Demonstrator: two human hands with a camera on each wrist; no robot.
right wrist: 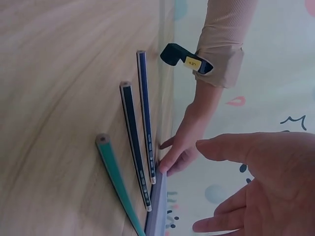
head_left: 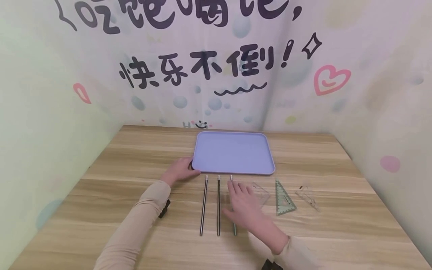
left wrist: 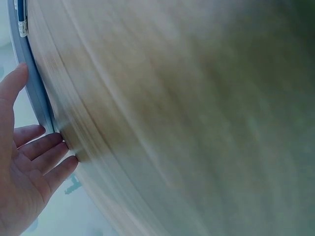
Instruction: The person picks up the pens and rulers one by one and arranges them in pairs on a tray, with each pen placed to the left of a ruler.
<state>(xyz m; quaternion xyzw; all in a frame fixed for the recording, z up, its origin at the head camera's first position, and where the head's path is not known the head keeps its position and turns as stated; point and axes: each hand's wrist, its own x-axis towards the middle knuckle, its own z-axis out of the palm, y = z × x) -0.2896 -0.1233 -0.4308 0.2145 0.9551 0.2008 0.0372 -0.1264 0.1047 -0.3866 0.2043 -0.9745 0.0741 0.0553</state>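
A lilac tray point(head_left: 233, 152) lies flat toward the back of the table. At its front left corner is my left hand point(head_left: 180, 170), thumb by the front rim and the other fingers, fairly straight, against the left side. Two dark striped pencils, the left one point(head_left: 204, 206) and the middle one point(head_left: 218, 206), lie side by side before the tray. My right hand point(head_left: 244, 206) hovers with extended fingers over a third pencil, green point(right wrist: 115, 172), partly covering it in the head view. Nothing shows in its grasp in the right wrist view.
Right of the pencils lie a clear plastic drawing piece point(head_left: 263, 193), partly behind the right hand, a greenish set square point(head_left: 284, 202) and another clear piece point(head_left: 307, 197). A printed cloth wall point(head_left: 202, 108) rises behind the wooden table point(head_left: 152, 146).
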